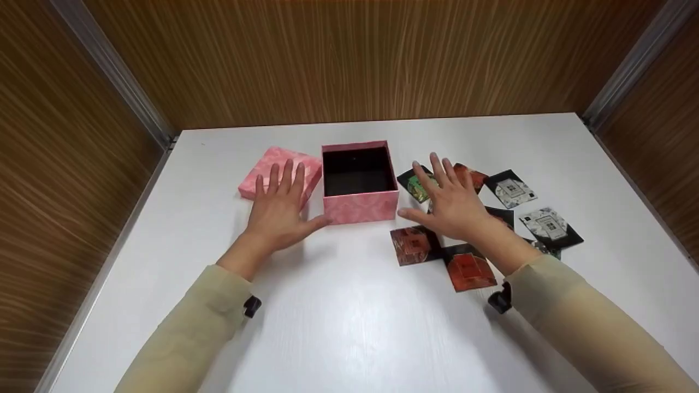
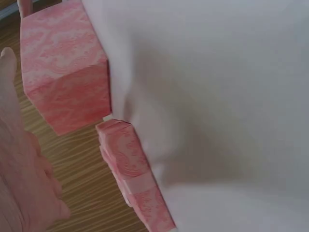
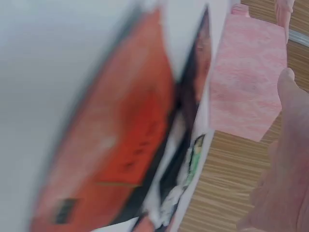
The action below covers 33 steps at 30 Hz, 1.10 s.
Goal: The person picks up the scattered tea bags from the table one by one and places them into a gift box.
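Note:
A pink patterned box (image 1: 360,208) with a black inside stands uncovered at the middle of the table. Left of it lies its pink lid (image 1: 274,158), which has a ribbon band seen in the left wrist view. My left hand (image 1: 276,215) is spread flat above the lid's near side, thumb pointing at the box. My right hand (image 1: 456,210) hovers with fingers spread over several flat printed packets, among them a red one (image 1: 471,270), a brown one (image 1: 410,245) and a green one (image 1: 416,186). It hides parts of some packets. Neither hand holds anything.
Two black and white packets, one (image 1: 511,189) farther back and one (image 1: 551,226) nearer, lie at the right. A white table (image 1: 349,327) carries everything. Wood-grain panels (image 1: 349,60) wall it in at the back and both sides.

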Each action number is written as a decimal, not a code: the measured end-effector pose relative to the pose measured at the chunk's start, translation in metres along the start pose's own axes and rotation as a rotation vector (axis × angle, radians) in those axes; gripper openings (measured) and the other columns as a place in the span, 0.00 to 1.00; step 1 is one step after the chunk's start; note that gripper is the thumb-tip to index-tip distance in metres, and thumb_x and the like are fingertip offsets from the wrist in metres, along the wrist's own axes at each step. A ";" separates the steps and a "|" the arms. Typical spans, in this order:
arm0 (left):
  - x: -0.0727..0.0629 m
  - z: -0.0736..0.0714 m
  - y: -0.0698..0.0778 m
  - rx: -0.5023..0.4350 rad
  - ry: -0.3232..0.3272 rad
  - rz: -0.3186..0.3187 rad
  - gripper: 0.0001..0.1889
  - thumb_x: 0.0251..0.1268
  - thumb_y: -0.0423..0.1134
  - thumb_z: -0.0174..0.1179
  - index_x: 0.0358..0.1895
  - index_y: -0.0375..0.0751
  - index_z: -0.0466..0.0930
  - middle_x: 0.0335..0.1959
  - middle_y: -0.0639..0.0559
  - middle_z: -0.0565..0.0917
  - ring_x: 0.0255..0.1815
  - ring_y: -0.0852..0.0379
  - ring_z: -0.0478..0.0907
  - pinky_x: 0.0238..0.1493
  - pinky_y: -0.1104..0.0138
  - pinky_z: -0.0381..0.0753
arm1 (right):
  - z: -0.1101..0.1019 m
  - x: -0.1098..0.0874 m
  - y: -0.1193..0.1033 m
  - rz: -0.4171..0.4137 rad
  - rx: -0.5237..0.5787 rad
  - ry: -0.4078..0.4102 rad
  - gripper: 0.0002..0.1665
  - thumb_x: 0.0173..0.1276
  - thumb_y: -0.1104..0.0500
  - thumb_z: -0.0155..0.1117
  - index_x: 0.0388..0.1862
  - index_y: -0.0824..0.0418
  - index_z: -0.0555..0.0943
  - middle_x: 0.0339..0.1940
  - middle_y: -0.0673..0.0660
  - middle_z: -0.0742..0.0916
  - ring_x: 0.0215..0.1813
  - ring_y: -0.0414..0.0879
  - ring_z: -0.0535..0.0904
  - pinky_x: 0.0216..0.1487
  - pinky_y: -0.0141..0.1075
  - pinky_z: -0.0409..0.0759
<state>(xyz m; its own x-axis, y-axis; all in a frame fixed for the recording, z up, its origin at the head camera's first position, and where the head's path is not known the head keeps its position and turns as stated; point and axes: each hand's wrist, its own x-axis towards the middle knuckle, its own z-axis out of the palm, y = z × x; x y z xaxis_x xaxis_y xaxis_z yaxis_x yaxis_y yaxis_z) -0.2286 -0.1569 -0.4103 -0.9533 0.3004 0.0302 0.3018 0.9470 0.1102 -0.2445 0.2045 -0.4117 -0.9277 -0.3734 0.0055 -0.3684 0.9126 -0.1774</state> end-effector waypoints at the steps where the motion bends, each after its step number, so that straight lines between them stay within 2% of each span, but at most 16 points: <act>1: 0.003 -0.002 0.001 0.002 0.010 0.007 0.62 0.66 0.82 0.43 0.88 0.41 0.33 0.89 0.42 0.35 0.88 0.38 0.27 0.82 0.38 0.29 | -0.003 0.003 -0.003 -0.004 0.006 0.006 0.62 0.73 0.18 0.48 0.91 0.50 0.42 0.90 0.63 0.41 0.88 0.65 0.36 0.80 0.71 0.34; 5: 0.017 -0.008 0.004 0.009 0.036 0.021 0.62 0.66 0.84 0.39 0.88 0.41 0.34 0.89 0.42 0.38 0.88 0.38 0.31 0.83 0.38 0.30 | -0.013 0.018 -0.013 -0.021 0.014 0.009 0.61 0.74 0.18 0.45 0.91 0.48 0.41 0.90 0.60 0.42 0.88 0.64 0.36 0.80 0.72 0.35; 9: 0.028 -0.013 0.007 -0.006 0.035 0.011 0.63 0.64 0.86 0.36 0.88 0.43 0.33 0.89 0.44 0.38 0.88 0.38 0.30 0.82 0.39 0.27 | -0.019 0.032 -0.021 -0.027 0.007 -0.008 0.62 0.73 0.16 0.41 0.91 0.47 0.38 0.90 0.58 0.41 0.88 0.62 0.35 0.81 0.70 0.35; 16: 0.042 -0.010 0.009 -0.033 0.025 0.014 0.62 0.63 0.87 0.34 0.89 0.46 0.33 0.89 0.46 0.38 0.88 0.37 0.32 0.82 0.38 0.27 | -0.020 0.051 -0.023 -0.016 0.029 -0.047 0.63 0.71 0.14 0.39 0.91 0.46 0.37 0.90 0.56 0.41 0.89 0.60 0.34 0.81 0.69 0.36; 21: 0.045 -0.007 0.009 -0.033 -0.002 0.029 0.61 0.65 0.86 0.35 0.89 0.46 0.35 0.89 0.47 0.39 0.88 0.37 0.33 0.82 0.38 0.28 | -0.017 0.055 -0.022 -0.036 0.097 -0.099 0.62 0.72 0.15 0.39 0.90 0.46 0.37 0.90 0.54 0.40 0.89 0.58 0.34 0.81 0.69 0.35; 27: 0.046 -0.006 0.010 -0.091 -0.047 0.054 0.59 0.68 0.83 0.37 0.89 0.44 0.39 0.89 0.49 0.41 0.88 0.38 0.35 0.82 0.38 0.29 | -0.015 0.054 -0.022 -0.049 0.173 -0.144 0.60 0.75 0.18 0.41 0.91 0.49 0.38 0.90 0.50 0.43 0.89 0.54 0.35 0.83 0.66 0.35; 33: 0.048 -0.009 0.011 -0.107 -0.076 0.066 0.57 0.69 0.82 0.37 0.88 0.43 0.40 0.89 0.48 0.42 0.88 0.38 0.36 0.83 0.38 0.30 | -0.016 0.052 -0.022 -0.052 0.175 -0.152 0.60 0.76 0.18 0.39 0.90 0.51 0.39 0.90 0.50 0.45 0.89 0.53 0.38 0.83 0.65 0.38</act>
<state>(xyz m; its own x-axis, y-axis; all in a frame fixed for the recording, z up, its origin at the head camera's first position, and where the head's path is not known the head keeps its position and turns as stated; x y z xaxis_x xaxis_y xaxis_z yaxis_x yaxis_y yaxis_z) -0.2706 -0.1332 -0.3984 -0.9271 0.3732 -0.0341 0.3577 0.9085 0.2159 -0.2856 0.1678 -0.3917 -0.8830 -0.4518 -0.1273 -0.3867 0.8539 -0.3484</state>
